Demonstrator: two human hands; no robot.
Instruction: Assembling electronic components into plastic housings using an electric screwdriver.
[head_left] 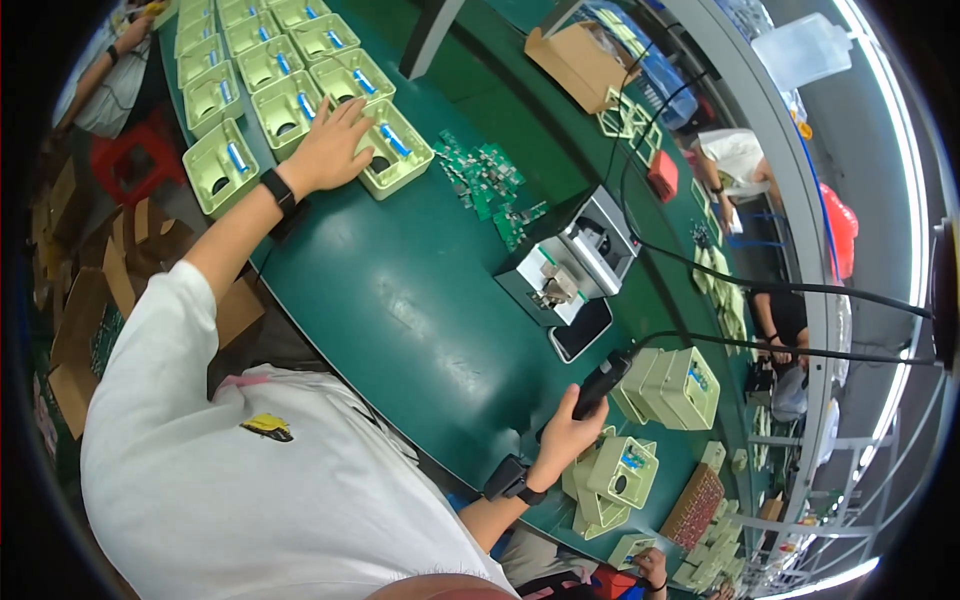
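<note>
My left hand [335,148] lies spread over the near edges of the pale green plastic housings, fingers apart. It touches the nearest housing at the right end of the rows [405,176], which has a blue cylinder and a dark round part inside. Beside my left wrist stands another such housing [205,189]. On the right, my right hand [572,435] is closed round a black corded electric screwdriver [603,383], held upright above the table near stacked housings [690,395]. Its tip is hard to make out.
Several rows of housings [265,65] run to the far left. Loose green circuit boards [485,180] lie mid-table, beside a grey-and-black bench device [575,255] and a phone [582,330]. A black cable [770,285] crosses the right. Other people work nearby; open cartons [100,300] stand at left.
</note>
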